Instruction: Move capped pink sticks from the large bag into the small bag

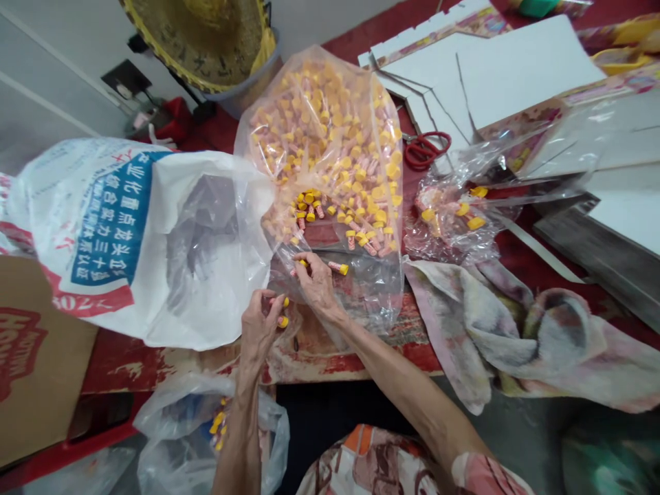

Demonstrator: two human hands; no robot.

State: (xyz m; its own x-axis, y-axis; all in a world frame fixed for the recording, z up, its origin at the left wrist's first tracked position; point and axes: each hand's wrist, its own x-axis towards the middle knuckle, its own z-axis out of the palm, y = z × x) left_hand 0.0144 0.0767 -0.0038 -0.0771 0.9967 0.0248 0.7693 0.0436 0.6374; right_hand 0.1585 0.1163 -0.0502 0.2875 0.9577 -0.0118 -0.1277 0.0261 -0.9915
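Observation:
My left hand (258, 326) is closed around small candy-filled tubes; two yellow caps (282, 321) stick out to its right. Just to the right and a little farther off, my right hand (318, 283) pinches another yellow-capped tube (303, 264), mostly covered by the fingers. Beside its fingertips a single loose tube (337, 267) of pink and white pieces lies on clear plastic. Beyond both hands spreads a large clear plastic bag (381, 289), its mouth towards me, full of such tubes (309, 113). A white woven sack (216, 323) lies open to the left of my hands.
Red-handled scissors (427, 150), crumpled clear plastic with several capped tubes (475, 223) and a stained cloth (515, 330) lie right. White cardboard (495, 75) is behind them. Below the worn red table edge (320, 375) hangs a plastic bag (170, 419); a carton (41, 357) stands left.

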